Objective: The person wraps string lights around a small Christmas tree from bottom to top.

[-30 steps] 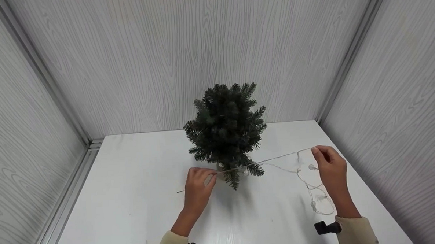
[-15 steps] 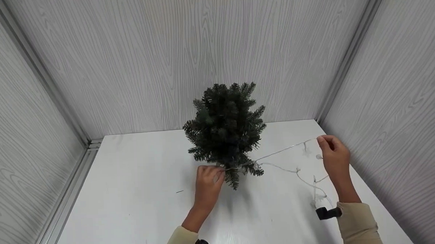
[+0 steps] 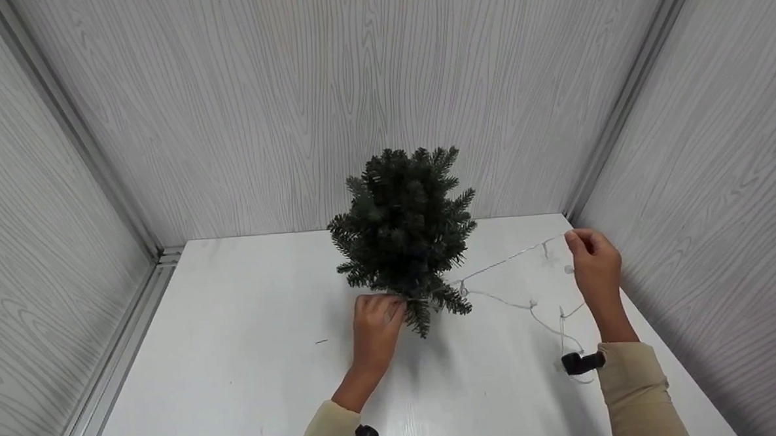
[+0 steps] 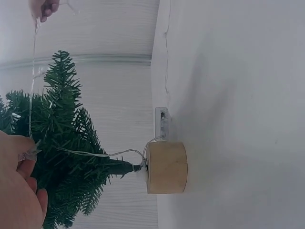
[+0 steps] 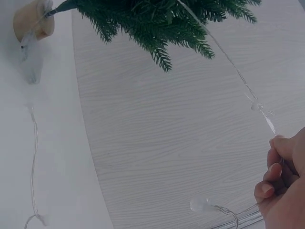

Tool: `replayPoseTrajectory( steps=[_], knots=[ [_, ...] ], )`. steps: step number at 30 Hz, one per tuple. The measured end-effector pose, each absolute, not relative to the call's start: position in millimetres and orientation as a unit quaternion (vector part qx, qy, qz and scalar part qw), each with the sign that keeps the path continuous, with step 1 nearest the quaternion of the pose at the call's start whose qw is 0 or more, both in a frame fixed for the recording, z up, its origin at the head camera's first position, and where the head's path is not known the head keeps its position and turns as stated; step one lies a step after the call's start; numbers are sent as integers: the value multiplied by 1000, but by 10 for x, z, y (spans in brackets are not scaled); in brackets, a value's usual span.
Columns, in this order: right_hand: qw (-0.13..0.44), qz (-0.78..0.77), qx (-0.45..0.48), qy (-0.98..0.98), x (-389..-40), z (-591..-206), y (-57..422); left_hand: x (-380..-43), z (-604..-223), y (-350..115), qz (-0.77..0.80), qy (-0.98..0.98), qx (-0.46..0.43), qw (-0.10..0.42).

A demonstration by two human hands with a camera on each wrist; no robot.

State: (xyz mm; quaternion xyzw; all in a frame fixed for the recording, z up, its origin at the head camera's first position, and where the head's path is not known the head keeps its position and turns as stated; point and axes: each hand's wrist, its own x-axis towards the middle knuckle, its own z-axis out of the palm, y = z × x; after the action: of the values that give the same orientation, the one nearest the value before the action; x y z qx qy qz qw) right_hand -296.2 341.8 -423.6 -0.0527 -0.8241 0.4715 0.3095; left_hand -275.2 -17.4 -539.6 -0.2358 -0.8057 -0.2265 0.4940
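A small artificial Christmas tree [image 3: 401,224] stands in the middle of the table. Its round wooden base [image 4: 167,168] shows in the left wrist view. My left hand [image 3: 374,330] is at the tree's front lower branches, pinching the thin clear cord of a string of lights [image 3: 504,261]. A clear ornament [image 4: 31,153] sits by its fingertips. Off to the right, my right hand [image 3: 598,268] pinches the same cord between thumb and index finger. The cord runs taut from there to the tree. More cord with clear bulbs [image 5: 200,204] hangs below the right hand.
A clear battery box [image 4: 161,119] lies beside the wooden base, wired to the tree. Loose cord [image 3: 546,326] trails over the table's right part. A short dark sliver [image 3: 321,341] lies left of the tree. Grey wood-grain panels [image 3: 278,105] enclose the table at back and sides.
My left hand has moved right, closer against the front branches. My right hand has moved up and slightly right, lifting the taut cord to a steeper slant and shifting the hanging loops. The tree stays put.
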Motion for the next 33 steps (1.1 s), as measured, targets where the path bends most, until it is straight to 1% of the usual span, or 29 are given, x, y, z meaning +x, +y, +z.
replayPoseTrajectory(
  steps=[2,6,8,13,16,20,24,26,28,30,33],
  knots=[
    [304,466,-54,-829,-3031,-4252,3417,-2747,-5401,-165,-238,-807,-233,488],
    [299,458,-53,-836,-3156,-4260,3397,-2721,-5397,-133,-288,-810,-221,461],
    [304,451,-52,-837,-3216,-4252,3380,-2706,-5392,-112,-319,-810,-210,445],
    [328,434,-33,-838,-3334,-4221,3300,-2682,-5384,-77,-341,-813,-202,426],
    [323,432,-20,-842,-3346,-4238,3222,-2659,-5378,-70,-367,-814,-186,410],
    [302,429,-15,-851,-3275,-4303,3120,-2608,-5362,-64,-389,-813,-171,398],
    [299,427,-6,-853,-3138,-4344,3029,-2532,-5293,-31,-361,-809,-173,430],
    [300,430,6,-851,-3059,-4347,2973,-2481,-5208,12,-348,-804,-177,449],
    [301,434,21,-849,-2984,-4350,2918,-2428,-5093,87,-350,-795,-188,458],
    [305,438,35,-845,-2912,-4351,2866,-2386,-4969,194,-371,-786,-205,451],
    [313,442,51,-839,-2823,-4361,2808,-2349,-4809,384,-420,-770,-237,417]
  ],
)
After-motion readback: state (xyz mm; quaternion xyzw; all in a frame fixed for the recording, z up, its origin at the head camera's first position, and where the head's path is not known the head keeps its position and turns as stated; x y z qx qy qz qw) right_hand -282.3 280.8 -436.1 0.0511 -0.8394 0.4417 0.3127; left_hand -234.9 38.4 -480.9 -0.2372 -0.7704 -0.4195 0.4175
